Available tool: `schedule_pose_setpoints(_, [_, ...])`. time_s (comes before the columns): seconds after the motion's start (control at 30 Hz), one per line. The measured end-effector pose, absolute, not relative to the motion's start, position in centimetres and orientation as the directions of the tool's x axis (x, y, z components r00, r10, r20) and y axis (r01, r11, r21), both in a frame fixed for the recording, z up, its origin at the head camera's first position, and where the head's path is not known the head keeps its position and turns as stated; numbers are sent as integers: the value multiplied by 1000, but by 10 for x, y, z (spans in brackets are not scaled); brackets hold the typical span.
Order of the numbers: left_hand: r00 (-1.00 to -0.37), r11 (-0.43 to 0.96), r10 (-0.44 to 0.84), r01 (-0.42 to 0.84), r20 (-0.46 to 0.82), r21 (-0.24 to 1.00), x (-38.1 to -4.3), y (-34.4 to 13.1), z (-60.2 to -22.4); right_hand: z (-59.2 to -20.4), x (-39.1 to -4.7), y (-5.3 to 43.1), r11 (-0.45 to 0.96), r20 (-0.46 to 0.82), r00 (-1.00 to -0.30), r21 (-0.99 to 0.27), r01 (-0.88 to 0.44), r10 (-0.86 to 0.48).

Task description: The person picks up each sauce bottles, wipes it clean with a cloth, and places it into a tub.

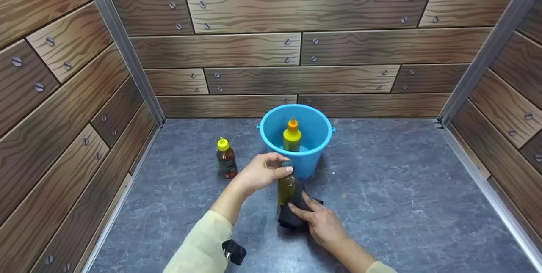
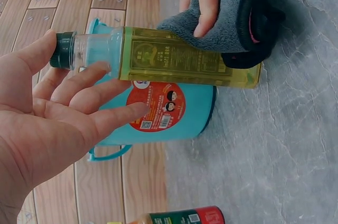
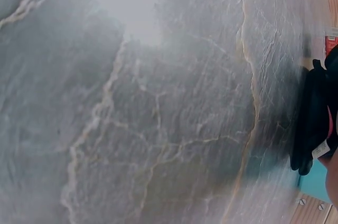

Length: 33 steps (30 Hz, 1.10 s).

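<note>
My left hand (image 1: 259,174) pinches the dark green cap (image 2: 63,49) of an upright clear bottle of yellow-green oil (image 2: 169,57) between thumb and fingers. In the head view that oil bottle (image 1: 286,189) stands in front of the blue bucket. My right hand (image 1: 325,223) holds a folded dark grey cloth (image 1: 295,211) against the bottle's lower side. Black edging and a pink strip show on the cloth (image 2: 224,10) in the left wrist view. At the edge of the right wrist view, only part of the cloth (image 3: 315,113) and a bit of my right hand (image 3: 332,182) appear.
The light blue bucket (image 1: 307,165) contains a yellow squeeze bottle (image 1: 291,138) with an orange top. Left of it stands a brown sauce bottle (image 1: 227,162) with a yellow cap. Wood-patterned walls (image 1: 250,48) enclose the grey marbled tabletop (image 1: 389,188) at the back and sides.
</note>
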<state>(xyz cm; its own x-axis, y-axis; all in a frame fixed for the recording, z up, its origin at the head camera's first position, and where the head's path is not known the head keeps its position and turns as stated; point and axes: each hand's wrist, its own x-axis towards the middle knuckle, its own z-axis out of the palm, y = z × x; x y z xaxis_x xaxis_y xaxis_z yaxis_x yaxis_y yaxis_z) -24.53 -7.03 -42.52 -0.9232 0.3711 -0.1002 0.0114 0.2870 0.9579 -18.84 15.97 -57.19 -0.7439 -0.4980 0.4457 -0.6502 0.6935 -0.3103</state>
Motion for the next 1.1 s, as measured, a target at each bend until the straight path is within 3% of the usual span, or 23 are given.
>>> schedule_pose_setpoints(0.47, [-927,303,361,11,-105,953,-243,-68,-428,-566,-183,163,756,243,-816,-308,-578,-525])
schedule_pose_setpoints(0.77, [-927,327,366,43,-85,944,-240,-69,-422,-558,-184,164,812,195,-831,-190,-552,-520])
schedule_pose_setpoints(1.1, [-898,369,426,63,-109,927,-240,-71,-416,-552,-179,183,857,126,-892,-247,-452,-434])
